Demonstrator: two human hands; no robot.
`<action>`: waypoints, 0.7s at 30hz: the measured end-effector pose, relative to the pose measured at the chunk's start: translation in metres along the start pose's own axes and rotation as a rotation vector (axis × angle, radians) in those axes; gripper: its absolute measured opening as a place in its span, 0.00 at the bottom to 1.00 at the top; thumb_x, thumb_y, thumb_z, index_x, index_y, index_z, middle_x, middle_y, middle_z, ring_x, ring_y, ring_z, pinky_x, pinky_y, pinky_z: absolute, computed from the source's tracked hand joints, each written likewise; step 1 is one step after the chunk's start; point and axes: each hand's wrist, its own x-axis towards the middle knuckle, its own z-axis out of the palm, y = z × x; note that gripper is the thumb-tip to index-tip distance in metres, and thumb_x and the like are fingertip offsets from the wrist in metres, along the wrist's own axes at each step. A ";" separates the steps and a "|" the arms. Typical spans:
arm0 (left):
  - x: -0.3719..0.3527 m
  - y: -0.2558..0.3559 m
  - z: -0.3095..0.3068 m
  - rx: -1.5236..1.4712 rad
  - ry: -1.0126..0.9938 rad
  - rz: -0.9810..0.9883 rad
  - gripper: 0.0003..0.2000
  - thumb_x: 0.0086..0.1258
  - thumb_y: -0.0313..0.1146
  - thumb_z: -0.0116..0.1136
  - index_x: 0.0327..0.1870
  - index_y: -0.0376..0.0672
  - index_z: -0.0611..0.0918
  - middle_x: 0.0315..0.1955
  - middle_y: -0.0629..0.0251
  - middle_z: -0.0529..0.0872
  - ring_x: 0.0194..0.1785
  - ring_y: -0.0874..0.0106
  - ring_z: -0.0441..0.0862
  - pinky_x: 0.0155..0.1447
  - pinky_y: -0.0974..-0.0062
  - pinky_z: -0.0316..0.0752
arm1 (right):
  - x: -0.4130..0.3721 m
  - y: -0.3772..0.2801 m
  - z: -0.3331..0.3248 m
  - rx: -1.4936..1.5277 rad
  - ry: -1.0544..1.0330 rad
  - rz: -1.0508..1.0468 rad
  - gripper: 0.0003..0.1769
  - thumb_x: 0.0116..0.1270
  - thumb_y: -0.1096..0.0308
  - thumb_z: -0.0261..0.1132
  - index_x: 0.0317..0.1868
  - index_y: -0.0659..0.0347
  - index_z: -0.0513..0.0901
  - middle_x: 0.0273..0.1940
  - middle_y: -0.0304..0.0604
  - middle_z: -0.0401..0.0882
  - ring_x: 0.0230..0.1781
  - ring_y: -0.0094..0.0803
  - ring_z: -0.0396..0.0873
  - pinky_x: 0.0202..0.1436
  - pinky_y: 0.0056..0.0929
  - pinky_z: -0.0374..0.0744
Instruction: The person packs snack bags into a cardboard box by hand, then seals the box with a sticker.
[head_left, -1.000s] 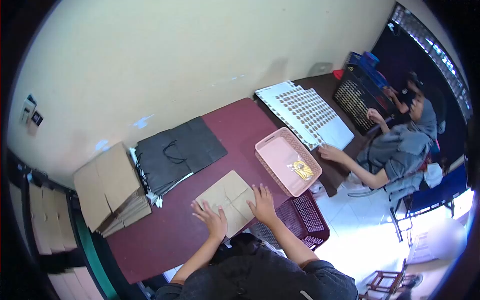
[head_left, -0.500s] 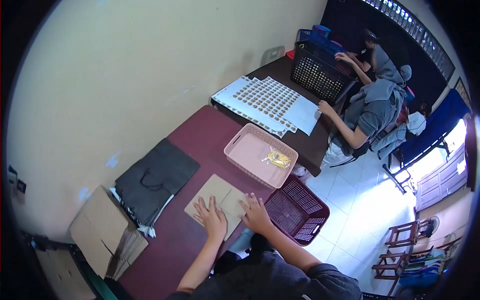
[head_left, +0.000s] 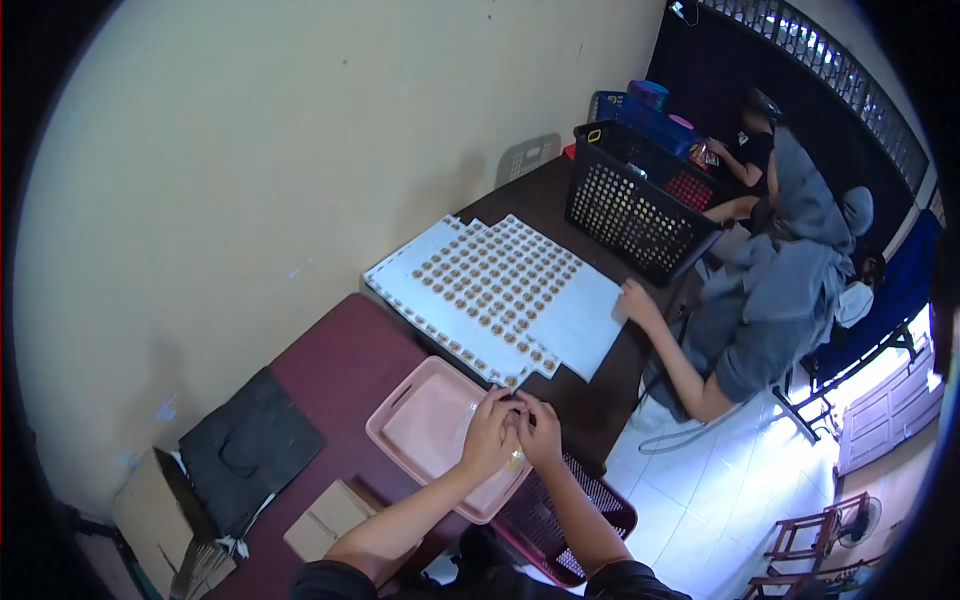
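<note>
My left hand (head_left: 488, 437) and my right hand (head_left: 540, 432) are close together over the far right end of the pink tray (head_left: 400, 440). Their fingers are pinched together at the near edge of the sheets of round brown stickers (head_left: 500, 275). I cannot tell what, if anything, the fingertips hold. A bit of the yellow packet (head_left: 517, 455) shows between my forearms, the rest hidden. Left of my left forearm, a flat brown cardboard piece (head_left: 322, 522) lies on the maroon table (head_left: 330, 345).
Dark paper bags (head_left: 245, 445) and a stack of folded cardboard (head_left: 160, 515) sit at the left. A maroon basket (head_left: 605, 520) stands below the tray. Across the dark table, a person (head_left: 770, 290) rests one hand by the sticker sheets, beside a black basket (head_left: 635, 215).
My hands have left the cardboard piece and moved forward to the edge of the sticker sheets. The view has shifted, and the other person's raised hand has lowered behind the black basket.
</note>
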 end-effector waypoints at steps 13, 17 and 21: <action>0.159 -0.189 0.100 0.677 -0.485 -0.181 0.23 0.65 0.32 0.47 0.63 0.43 0.70 0.67 0.59 0.64 0.68 0.56 0.62 0.70 0.57 0.55 | 0.168 0.162 0.060 -0.197 -0.120 -0.081 0.12 0.59 0.76 0.56 0.41 0.62 0.83 0.32 0.54 0.79 0.37 0.48 0.78 0.45 0.41 0.76; 0.157 -0.187 0.088 0.897 -0.704 -0.143 0.24 0.70 0.35 0.44 0.67 0.46 0.64 0.70 0.65 0.59 0.69 0.59 0.61 0.72 0.60 0.53 | 0.172 0.176 0.068 -0.317 -0.185 -0.118 0.10 0.60 0.70 0.58 0.37 0.57 0.86 0.32 0.53 0.80 0.34 0.46 0.80 0.39 0.41 0.78; 0.160 -0.190 0.082 0.750 -0.698 -0.199 0.23 0.71 0.34 0.42 0.68 0.49 0.63 0.70 0.66 0.59 0.70 0.59 0.60 0.72 0.59 0.53 | 0.178 0.179 0.066 -0.465 -0.190 -0.180 0.08 0.59 0.69 0.59 0.30 0.60 0.84 0.33 0.53 0.81 0.35 0.44 0.80 0.40 0.39 0.78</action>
